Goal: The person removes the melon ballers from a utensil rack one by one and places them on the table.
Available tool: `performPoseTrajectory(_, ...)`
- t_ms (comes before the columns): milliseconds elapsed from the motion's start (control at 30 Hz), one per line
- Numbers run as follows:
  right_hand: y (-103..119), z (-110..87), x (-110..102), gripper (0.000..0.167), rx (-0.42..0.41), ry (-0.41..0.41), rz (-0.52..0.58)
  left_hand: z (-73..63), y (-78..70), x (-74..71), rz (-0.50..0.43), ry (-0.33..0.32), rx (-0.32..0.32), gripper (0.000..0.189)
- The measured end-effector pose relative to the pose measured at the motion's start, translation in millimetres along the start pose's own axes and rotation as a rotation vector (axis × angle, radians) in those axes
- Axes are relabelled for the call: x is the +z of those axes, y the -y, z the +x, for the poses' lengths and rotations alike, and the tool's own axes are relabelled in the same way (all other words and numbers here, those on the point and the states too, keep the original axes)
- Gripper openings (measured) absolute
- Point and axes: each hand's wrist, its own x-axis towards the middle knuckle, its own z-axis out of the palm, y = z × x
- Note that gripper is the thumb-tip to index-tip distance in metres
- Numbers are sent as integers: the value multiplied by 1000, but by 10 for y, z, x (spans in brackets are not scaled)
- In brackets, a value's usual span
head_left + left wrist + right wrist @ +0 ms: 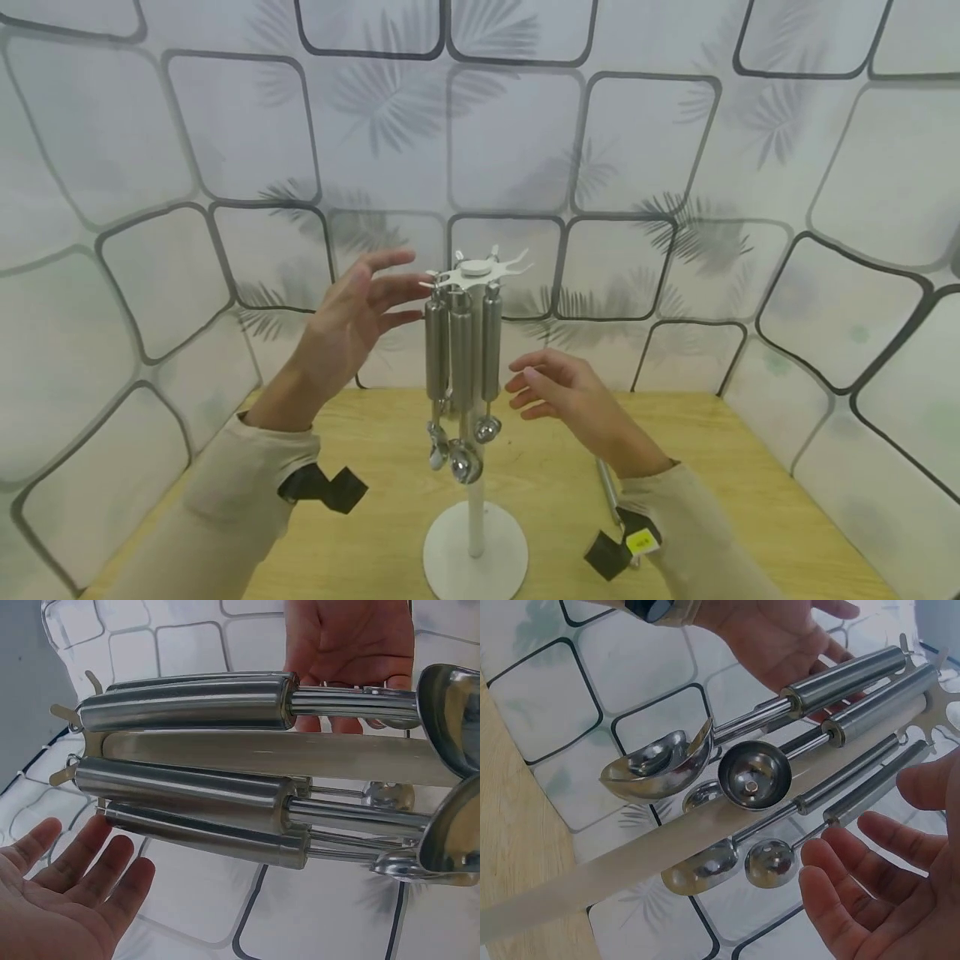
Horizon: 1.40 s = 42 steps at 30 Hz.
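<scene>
A white stand (477, 546) with a ring of hooks (476, 270) on top carries several steel kitchen utensils. Among them hang a round-bowled scoop (754, 776), a small ladle (770, 862) and a larger scoop with a pointed lip (660, 772), all with thick metal handles. On the left side, my left hand (356, 312) is raised with loosely spread fingers, their tips right at the hooks and handle tops. My right hand (562, 387) hovers to the right of the hanging handles, fingers relaxed and slightly bent, holding nothing.
Another metal-handled utensil (608, 492) lies on the wood-grain table (360, 533), partly hidden beneath my right wrist. A patterned backdrop (390, 167) encloses the table behind and at both sides. Each sleeve has a black camera mount on it.
</scene>
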Motion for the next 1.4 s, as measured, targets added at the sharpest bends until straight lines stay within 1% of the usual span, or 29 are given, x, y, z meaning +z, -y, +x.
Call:
performPoseTrajectory(233, 64, 39, 72, 34, -31, 31, 9, 13, 31, 0, 0, 10, 0, 37)
performPoseTrajectory(367, 97, 52, 131, 34, -46, 35, 23, 23, 14, 32, 10, -25, -37, 38)
performPoseTrajectory(467, 117, 55, 185, 35, -44, 43, 32, 19, -17, 68, 23, -62, -74, 42)
performPoseTrajectory(533, 126, 56, 212, 35, -44, 49, 32, 15, -23, 76, 26, -67, -77, 42)
performPoseTrajectory(600, 131, 56, 224, 35, -46, 53, 26, 17, -26, 84, 22, -63, -70, 40)
performPoseTrajectory(700, 141, 56, 214, 34, -64, 59, 17, 36, -18, 87, -9, -45, -54, 39)
performPoseTrajectory(867, 170, 51, 175, 32, -84, 64, 13, 42, 5, 54, -49, -11, -41, 40)
performPoseTrajectory(1033, 188, 49, 159, 33, -79, 61, 21, 16, -4, 15, -57, 24, 8, 40)
performPoseTrajectory(1167, 190, 52, 145, 36, -88, 66, 13, -1, -17, 0, -64, 19, 25, 38)
performPoseTrajectory(1267, 194, 57, 145, 42, -99, 74, 13, -10, -27, -4, -66, 9, 34, 37)
performPoseTrajectory(1400, 207, 70, 167, 36, -90, 58, -1, -19, -37, 5, -55, -1, 53, 37)
